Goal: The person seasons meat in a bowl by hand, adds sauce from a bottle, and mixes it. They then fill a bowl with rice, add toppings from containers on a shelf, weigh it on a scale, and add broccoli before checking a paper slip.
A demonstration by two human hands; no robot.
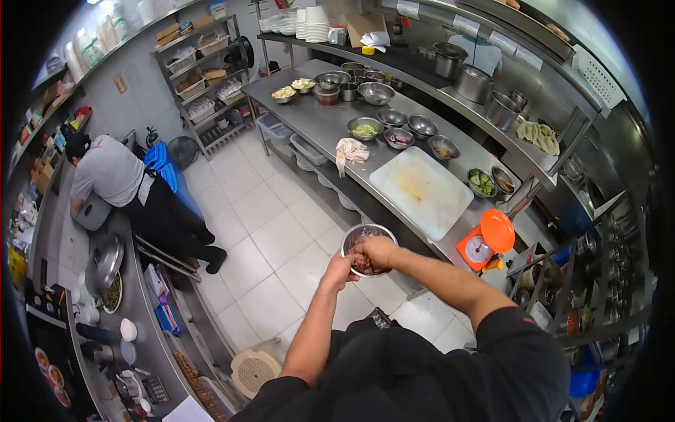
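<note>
Along the far side of a tiled kitchen aisle, a long steel worktable [320,123] is set with metal bowls and pots. At the counter [144,316] on the opposite side, a co-worker [121,169] in a grey shirt, dark cap and apron is seen bent forward. On the worktable, a white cutting board [422,190], marked by a brownish stain in its middle, is laid near the front edge. Just beyond its right end, an orange scale [478,248] is placed, topped by a round orange pan. Near the board's left corner, a crumpled cloth [351,153] has been left. In front of the worktable's edge, above the floor, a metal bowl [370,230] is held up, and pieces of raw-looking meat [362,265] are contained in it. The bowl's near left side is gripped firmly by the left hand [340,271]. The right hand [376,252] is reached over the opposite rim, its fingers sunk among the meat; whether any piece is pinched by them cannot be told.
</note>
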